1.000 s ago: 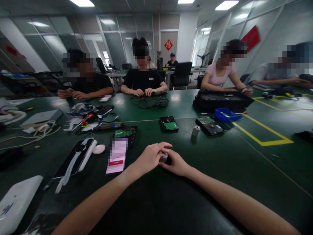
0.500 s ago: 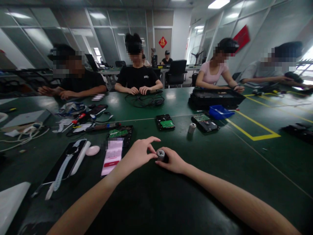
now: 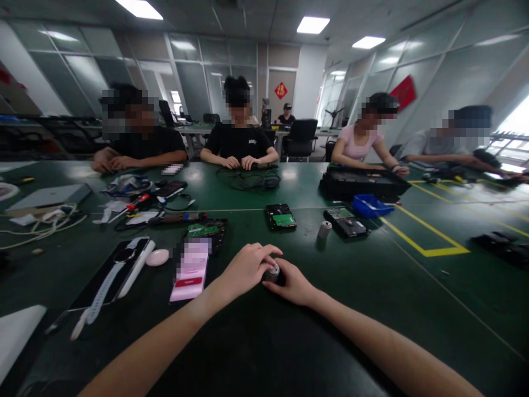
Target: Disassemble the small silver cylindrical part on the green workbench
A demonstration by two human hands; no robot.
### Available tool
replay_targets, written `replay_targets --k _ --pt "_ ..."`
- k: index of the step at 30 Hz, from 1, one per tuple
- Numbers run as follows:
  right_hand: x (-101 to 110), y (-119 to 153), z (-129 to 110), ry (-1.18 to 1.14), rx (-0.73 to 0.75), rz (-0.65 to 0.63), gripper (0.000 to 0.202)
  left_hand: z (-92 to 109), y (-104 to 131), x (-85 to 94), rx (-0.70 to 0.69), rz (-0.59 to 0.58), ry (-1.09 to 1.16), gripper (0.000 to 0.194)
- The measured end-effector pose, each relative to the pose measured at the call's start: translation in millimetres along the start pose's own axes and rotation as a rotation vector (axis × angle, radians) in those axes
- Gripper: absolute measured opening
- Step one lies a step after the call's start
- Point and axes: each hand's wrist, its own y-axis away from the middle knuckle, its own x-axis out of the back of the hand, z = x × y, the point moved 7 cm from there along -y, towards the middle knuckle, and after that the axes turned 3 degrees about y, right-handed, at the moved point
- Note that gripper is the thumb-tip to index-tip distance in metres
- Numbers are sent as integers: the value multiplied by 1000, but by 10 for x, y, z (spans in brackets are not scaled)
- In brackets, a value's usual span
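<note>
A small silver cylinder, which looks like an electric motor (image 3: pixel 273 272), stands on the green table in front of me. My right hand (image 3: pixel 292 281) is curled round its right side, thumb in front. Over its top, my left hand (image 3: pixel 250 267) has thumb and fingers drawn together in a pinch; the fingers partly cover the top end, so what exactly they grip there is hard to see. A second silver motor (image 3: pixel 324 229) stands farther back to the right.
Behind my hands lie hard drives with green boards (image 3: pixel 281 216) (image 3: pixel 346 221) and a blue tray (image 3: pixel 372 206). At left are a lit phone (image 3: pixel 192 270), a watch (image 3: pixel 109 281), a pink case (image 3: pixel 157 257) and a screwdriver (image 3: pixel 138 203). Co-workers sit across, one at a black housing (image 3: pixel 363 182).
My left thumb and fingers, spread apart beside the motor before, have closed over its top. The right hand stays round the motor. My view has tilted up a little.
</note>
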Motion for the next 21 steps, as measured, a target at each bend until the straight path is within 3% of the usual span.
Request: replay_targets --k 4,11,21 --pt "8 -2 -30 -17 0 -3 39 -10 14 30 15 38 -17 25" --pt "15 -9 -44 -21 -8 -12 36 62 17 -73 -83 -23 -91 18" --pt "16 -18 -45 1 -8 -21 28 15 -8 -41 -18 3 -150 6"
